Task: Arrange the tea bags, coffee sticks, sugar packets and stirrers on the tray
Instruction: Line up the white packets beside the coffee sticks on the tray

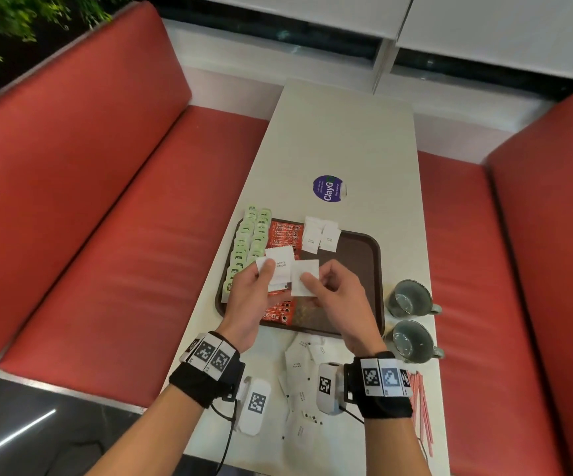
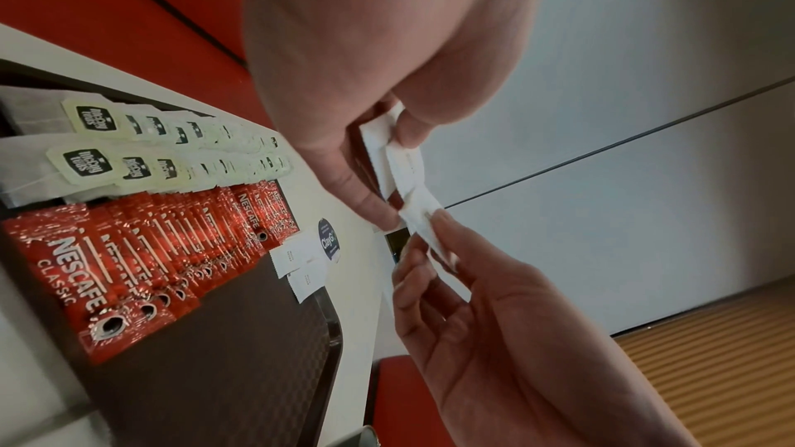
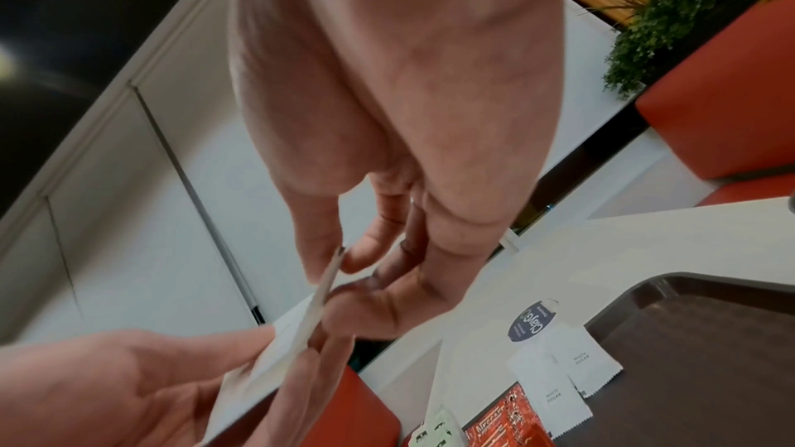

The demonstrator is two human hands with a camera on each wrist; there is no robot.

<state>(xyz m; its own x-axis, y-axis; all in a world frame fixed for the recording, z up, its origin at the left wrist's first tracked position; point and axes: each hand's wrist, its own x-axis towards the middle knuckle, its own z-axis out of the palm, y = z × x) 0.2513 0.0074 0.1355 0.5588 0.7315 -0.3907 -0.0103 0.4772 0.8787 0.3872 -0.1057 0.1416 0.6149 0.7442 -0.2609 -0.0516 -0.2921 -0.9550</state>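
Pinching a small stack of sugar packets (image 1: 279,269), left hand (image 1: 249,297); right hand (image 1: 329,297) pinches one packet (image 1: 305,278) alongside. Tray (image 1: 360,262) lies directly beneath, its bare half under the right hand, nearer.
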